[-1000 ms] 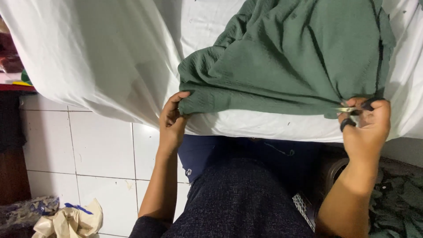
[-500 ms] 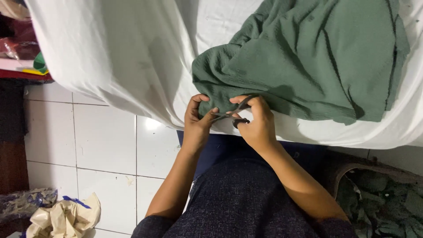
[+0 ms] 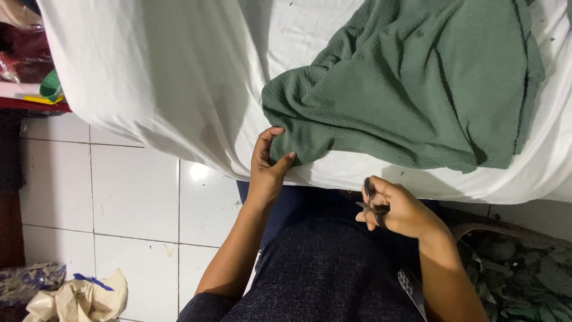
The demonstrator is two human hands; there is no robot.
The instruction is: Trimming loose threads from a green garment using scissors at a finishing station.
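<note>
I see left hand [image 3: 268, 164] pinching green cloth [image 3: 411, 89] corner to keep it flat on white sheet [image 3: 179, 89] | right hand [image 3: 396, 209] fingers curled around small scissors [image 3: 369, 206], off the cloth

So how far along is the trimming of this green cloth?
Done: green scraps already lie on the floor at the right. In hand: the left hand pinches the green cloth at its corner, while the right hand holds small scissors just off the fabric. What remains cannot be judged.
</note>
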